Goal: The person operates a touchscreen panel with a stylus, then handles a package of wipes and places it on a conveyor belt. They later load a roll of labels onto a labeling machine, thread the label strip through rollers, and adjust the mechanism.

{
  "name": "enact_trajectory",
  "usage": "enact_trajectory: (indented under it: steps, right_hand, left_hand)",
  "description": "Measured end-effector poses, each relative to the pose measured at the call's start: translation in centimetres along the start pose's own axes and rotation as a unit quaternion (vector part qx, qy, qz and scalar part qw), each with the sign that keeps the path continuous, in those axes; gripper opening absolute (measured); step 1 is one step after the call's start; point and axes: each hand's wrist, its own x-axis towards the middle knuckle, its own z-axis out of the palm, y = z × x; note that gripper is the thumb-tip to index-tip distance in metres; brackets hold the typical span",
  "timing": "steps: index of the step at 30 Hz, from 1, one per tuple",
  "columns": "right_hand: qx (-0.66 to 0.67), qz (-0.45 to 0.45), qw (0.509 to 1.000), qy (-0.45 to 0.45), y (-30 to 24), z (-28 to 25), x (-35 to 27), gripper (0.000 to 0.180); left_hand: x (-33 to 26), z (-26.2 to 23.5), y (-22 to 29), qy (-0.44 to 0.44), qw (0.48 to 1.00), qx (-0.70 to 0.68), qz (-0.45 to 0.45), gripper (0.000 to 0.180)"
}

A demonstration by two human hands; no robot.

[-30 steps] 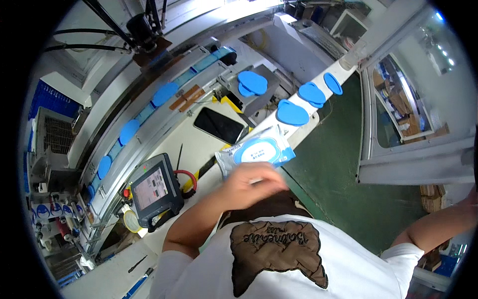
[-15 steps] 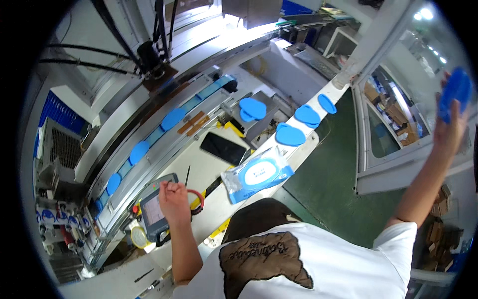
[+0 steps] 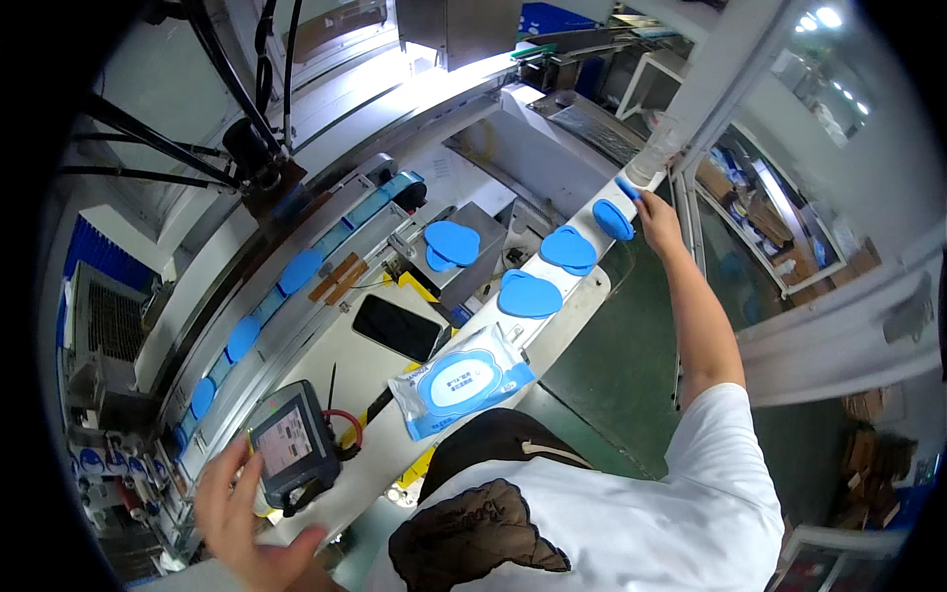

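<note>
At the far end of the white ledge [image 3: 582, 296], the right hand [image 3: 656, 219] pinches a blue plastic lid [image 3: 627, 187]; the left hand [image 3: 237, 513], fingers loosely spread, cups the small grey screened handheld terminal [image 3: 291, 446].

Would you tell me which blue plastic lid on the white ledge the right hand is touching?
The right hand touches the farthest blue plastic lid; the nearer two lie untouched.

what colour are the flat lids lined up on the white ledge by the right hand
Bright blue; the lids show best in the head view, the right hand touching the farthest one.
</note>
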Motion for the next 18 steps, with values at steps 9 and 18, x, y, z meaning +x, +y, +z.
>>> enact_trajectory:
  steps: [9, 18]
  right_hand:
    - [-0.149, -0.195, 0.968, -0.045, 4.4, 6.3, -0.9, 0.038]
    - [-0.104, -0.116, 0.987, -0.036, 2.4, 6.0, -0.4, 0.040]
  left_hand:
    - [1.0, 2.0, 6.1, 0.163, 0.983, 0.078, -0.012, 0.057]
    - [-0.6, -6.6, 4.0, 0.156, 0.874, 0.451, 0.091, 0.065]
